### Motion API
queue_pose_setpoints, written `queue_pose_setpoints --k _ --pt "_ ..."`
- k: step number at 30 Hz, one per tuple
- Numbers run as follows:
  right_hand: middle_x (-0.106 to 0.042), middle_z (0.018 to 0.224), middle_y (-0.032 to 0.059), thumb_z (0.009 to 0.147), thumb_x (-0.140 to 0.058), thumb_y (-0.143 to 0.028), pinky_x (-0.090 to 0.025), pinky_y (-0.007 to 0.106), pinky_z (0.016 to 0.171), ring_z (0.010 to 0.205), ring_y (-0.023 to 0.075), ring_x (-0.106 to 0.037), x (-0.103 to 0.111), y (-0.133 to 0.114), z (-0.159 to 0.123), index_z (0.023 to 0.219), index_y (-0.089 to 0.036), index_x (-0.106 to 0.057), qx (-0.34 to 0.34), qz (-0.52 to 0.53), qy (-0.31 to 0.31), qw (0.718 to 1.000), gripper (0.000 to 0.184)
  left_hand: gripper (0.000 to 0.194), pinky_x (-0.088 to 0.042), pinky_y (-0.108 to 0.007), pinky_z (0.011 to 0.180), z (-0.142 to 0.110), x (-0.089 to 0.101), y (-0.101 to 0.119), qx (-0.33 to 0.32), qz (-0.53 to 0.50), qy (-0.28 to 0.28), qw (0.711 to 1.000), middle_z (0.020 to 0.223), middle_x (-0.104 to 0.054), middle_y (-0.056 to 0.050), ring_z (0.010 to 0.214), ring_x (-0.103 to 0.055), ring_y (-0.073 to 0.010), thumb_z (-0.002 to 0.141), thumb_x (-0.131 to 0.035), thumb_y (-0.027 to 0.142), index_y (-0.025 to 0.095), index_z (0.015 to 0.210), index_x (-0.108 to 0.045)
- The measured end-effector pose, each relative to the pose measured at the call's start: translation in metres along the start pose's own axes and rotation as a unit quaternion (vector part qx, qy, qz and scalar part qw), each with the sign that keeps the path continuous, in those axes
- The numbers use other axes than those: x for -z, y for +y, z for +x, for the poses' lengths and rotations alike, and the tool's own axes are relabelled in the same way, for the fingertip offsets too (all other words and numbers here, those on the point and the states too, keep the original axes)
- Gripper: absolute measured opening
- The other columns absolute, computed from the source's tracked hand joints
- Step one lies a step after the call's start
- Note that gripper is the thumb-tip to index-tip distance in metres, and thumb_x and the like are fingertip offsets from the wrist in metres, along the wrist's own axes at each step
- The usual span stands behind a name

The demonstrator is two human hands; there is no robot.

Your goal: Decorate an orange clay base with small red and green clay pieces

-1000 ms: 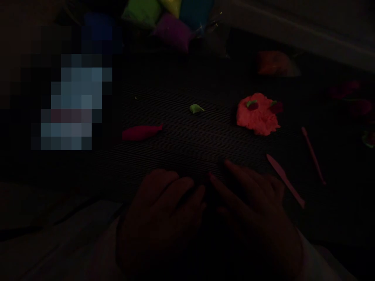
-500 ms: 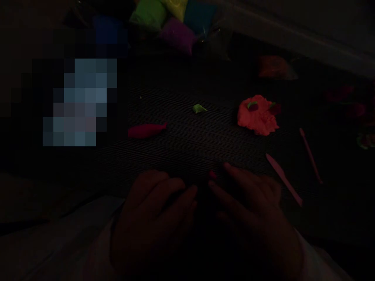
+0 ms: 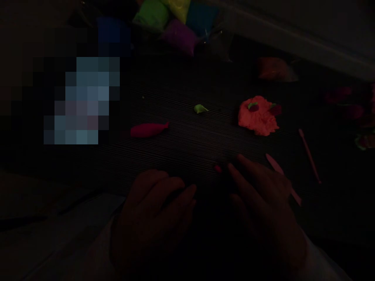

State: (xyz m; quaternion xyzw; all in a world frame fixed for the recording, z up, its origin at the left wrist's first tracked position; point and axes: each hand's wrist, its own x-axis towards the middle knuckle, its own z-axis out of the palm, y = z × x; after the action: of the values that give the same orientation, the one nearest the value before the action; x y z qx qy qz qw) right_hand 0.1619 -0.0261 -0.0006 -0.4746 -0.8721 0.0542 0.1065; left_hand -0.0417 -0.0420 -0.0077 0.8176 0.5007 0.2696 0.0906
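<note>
Two hands (image 3: 156, 208), one apparently red piece (image 3: 218, 168)

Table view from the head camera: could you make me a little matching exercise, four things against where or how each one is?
Things:
1. Green bit
2. Knife
3. Coral lump
4. Small red bit

Where or how:
A. Partly hidden by the right hand
B. Has two red-and-green pieces on it
C. Just off the tips of the right hand's fingers, uncovered
D. Between the magenta piece and the lump

Right pairs: 1-D; 2-A; 3-B; 4-C
</note>
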Motion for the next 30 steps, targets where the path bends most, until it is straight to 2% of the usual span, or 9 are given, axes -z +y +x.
queue_pose_setpoints --k 4,12,19,30 --pt "-0.048 0.12 0.0197 0.083 -0.047 -0.021 -0.038 0.05 0.075 0.102 0.0325 -0.048 -0.0004 -0.0027 -0.0015 0.112 -0.016 -0.052 0.0 -0.001 0.003 1.0 0.03 0.015 -0.043 -0.033 0.078 -0.0009 -0.0009 -0.0002 -0.001 -0.007 -0.001 1.0 0.085 -0.055 -0.002 0.083 -0.046 -0.0168 0.078 -0.054 0.015 0.015 0.092 -0.059" --pt "-0.05 0.119 0.0215 0.084 -0.045 -0.026 -0.037 0.051 0.075 0.102 0.0334 -0.049 -0.0025 -0.003 0.0027 0.112 -0.011 -0.053 -0.013 -0.004 0.004 1.0 0.032 0.014 -0.044 -0.033 0.076 0.002 -0.0007 0.0016 0.006 -0.003 -0.005 1.0 0.082 -0.058 -0.003 0.081 -0.047 -0.017 0.078 -0.053 0.015 0.016 0.091 -0.06" --pt "-0.05 0.12 0.0187 0.084 -0.046 -0.029 -0.036 0.05 0.075 0.101 0.0324 -0.049 -0.0037 -0.0074 0.0007 0.11 -0.018 -0.056 -0.004 0.001 0.001 1.0 0.03 0.013 -0.045 -0.032 0.072 0.0028 -0.001 0.0015 0.005 -0.001 0.003 1.0 0.078 -0.06 -0.002 0.078 -0.05 -0.0163 0.079 -0.052 0.016 0.017 0.087 -0.061" --pt "-0.047 0.123 0.017 0.082 -0.049 -0.025 -0.036 0.05 0.08 0.105 0.0303 -0.046 -0.0021 -0.0088 0.0018 0.109 -0.019 -0.056 0.0 0.066 -0.017 0.998 0.029 0.014 -0.045 -0.034 0.075 -0.0006 -0.001 0.0007 0.011 -0.015 0.001 1.0 0.081 -0.06 -0.002 0.08 -0.049 -0.0166 0.078 -0.053 0.015 0.017 0.09 -0.061"
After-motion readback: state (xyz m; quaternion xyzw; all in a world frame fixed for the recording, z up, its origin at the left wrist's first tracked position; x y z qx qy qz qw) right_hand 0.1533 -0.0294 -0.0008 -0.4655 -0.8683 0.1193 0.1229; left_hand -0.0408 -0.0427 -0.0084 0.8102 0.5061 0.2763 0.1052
